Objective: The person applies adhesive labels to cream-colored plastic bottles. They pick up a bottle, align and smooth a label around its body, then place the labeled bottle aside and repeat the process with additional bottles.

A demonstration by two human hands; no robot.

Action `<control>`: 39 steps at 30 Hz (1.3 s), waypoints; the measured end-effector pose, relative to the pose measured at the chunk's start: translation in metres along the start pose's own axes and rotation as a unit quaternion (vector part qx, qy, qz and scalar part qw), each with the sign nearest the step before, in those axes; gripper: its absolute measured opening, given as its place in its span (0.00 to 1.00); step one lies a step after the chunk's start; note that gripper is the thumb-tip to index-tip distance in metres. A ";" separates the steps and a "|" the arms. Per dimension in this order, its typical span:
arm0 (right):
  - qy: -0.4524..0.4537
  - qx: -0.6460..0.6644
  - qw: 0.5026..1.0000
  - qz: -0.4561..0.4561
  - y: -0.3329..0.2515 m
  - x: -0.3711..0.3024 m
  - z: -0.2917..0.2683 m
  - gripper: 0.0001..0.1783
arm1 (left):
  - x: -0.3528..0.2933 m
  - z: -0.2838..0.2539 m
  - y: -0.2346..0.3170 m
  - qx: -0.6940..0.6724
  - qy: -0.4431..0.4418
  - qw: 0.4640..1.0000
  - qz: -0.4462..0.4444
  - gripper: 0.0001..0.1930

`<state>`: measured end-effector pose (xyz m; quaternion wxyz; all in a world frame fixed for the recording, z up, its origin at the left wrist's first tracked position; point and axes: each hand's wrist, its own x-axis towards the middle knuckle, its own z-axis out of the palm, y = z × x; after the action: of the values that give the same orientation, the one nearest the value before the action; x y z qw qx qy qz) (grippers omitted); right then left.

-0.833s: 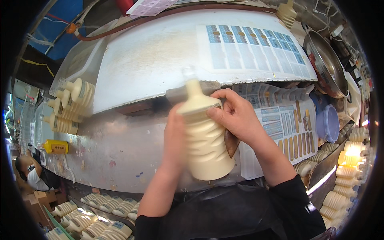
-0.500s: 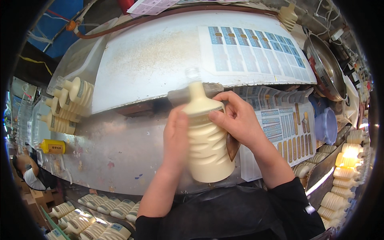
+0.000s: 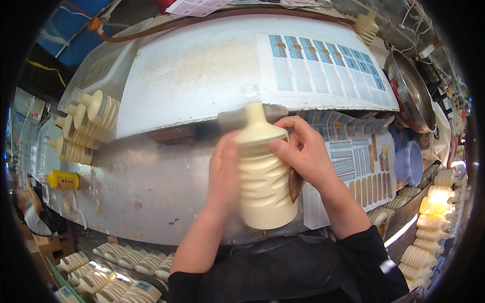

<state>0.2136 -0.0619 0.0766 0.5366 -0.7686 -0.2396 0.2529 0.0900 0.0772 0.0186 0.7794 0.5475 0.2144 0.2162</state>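
A large cream bottle with a wavy ridged body and a clear threaded neck stands out before me, neck pointing away. Along its shoulder runs a narrow dark label strip. My right hand is closed around the bottle's right side, thumb pressed on the strip's right end. At the bottle's left side, my left hand is wrapped against it, blurred by motion, with fingertips partly hidden. A brown pointed piece shows between the bottle and my right hand; I cannot tell what it is.
Similar bottles lie stacked at the left, near a yellow bottle. Label sheets lie on the white board and at the right. A metal pan and purple basin stand right. More bottles fill the lower left.
The bottle and both hands have shifted very slightly in the view. My left hand is blurred in both frames; the hold on the bottle looks the same.
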 end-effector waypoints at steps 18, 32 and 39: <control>0.035 -0.054 0.998 -0.023 0.002 -0.002 0.004 0.23 | 0.000 0.002 0.001 0.086 -0.023 0.996 0.019 0.25; -0.022 0.130 0.991 0.012 0.019 0.005 -0.003 0.17 | -0.015 0.011 0.009 -0.121 -0.031 0.991 -0.037 0.26; 0.002 0.139 0.990 0.010 0.020 0.000 0.004 0.17 | -0.006 0.009 -0.001 0.095 -0.018 0.995 0.031 0.20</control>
<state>0.2129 -0.0658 0.0568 0.6361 -0.6894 -0.1931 0.2878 0.0897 0.0668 0.0211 0.7209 0.6289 0.2028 0.2089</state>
